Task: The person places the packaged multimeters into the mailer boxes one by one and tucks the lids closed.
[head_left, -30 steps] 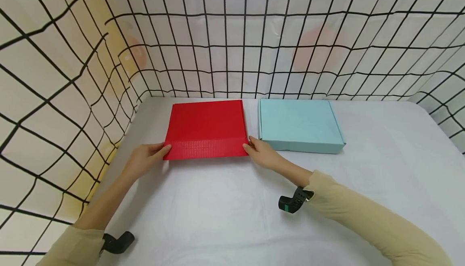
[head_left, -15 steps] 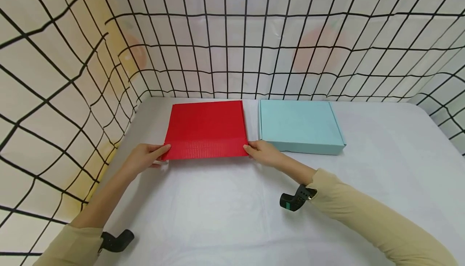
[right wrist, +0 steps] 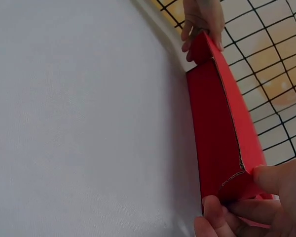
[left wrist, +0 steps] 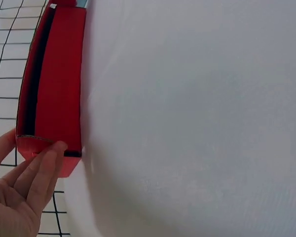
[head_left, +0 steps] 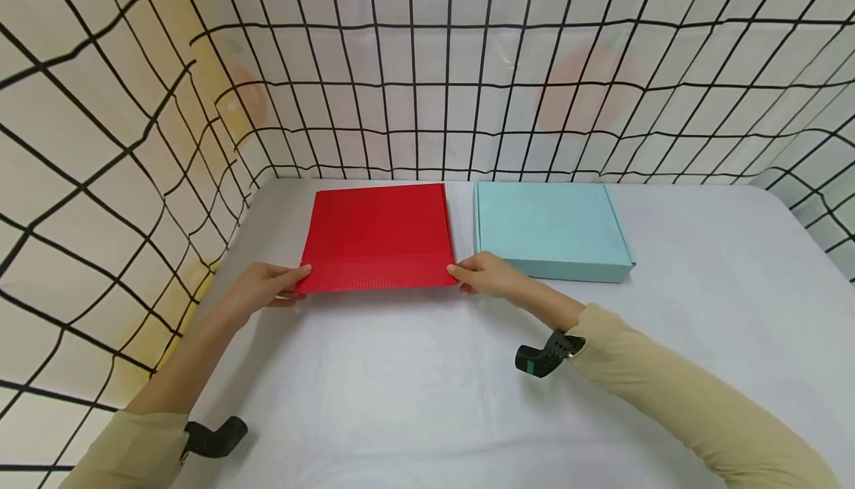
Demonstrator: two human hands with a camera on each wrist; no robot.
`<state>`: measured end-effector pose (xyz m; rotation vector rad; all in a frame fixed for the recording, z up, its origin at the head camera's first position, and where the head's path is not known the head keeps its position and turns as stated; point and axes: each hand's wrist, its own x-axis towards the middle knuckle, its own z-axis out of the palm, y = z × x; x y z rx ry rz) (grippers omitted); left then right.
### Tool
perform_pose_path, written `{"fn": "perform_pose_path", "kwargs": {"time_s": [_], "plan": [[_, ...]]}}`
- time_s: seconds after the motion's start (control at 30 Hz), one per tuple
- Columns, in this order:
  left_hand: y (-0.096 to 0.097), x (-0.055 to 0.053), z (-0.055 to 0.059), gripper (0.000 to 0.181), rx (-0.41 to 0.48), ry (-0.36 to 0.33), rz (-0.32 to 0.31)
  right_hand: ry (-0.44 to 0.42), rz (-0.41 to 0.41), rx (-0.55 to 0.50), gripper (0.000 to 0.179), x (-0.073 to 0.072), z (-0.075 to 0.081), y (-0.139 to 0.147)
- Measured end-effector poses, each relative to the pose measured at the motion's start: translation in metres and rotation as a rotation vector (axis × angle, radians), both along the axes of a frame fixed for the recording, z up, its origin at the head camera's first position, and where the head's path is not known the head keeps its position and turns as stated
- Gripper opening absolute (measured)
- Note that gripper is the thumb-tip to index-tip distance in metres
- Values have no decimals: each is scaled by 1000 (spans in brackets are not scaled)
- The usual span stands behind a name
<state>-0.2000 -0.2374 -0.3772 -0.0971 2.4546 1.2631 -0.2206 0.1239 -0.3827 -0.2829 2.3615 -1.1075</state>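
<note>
A red cardboard box lies at the back left of the white-covered table. Its lid stands slightly raised at the front, and a dark gap shows above the front wall in the left wrist view. My left hand pinches the lid's front left corner, thumb on top and fingers at the side flap. At the front right corner my right hand does the same, its fingertips bent around the small flap in the right wrist view. The box's inside is hidden in shadow.
A closed light blue box stands right of the red one, just behind my right hand. Black wire mesh rises along the back and left of the table. A black wrist camera sits on each forearm.
The fingers of both hands have moved below the lid's front corners, beside the flaps. My right forearm has risen slightly. The red box has stayed about where it was.
</note>
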Motion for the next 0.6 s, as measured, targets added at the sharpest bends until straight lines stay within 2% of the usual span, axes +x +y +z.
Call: {"fn": "perform_pose_path", "kwargs": {"time_s": [0.17,0.43,0.6], "plan": [[0,0,-1,61,-3,-10,19,-21,-9,-2,42,-1,1,1],[-1,-1,-3,68,-161,30,10,-41,-2,-44,43,-3,0,3],[-1,-1,-4,63,-180,78,-18,1,-10,-88,37,-3,-4,4]]}}
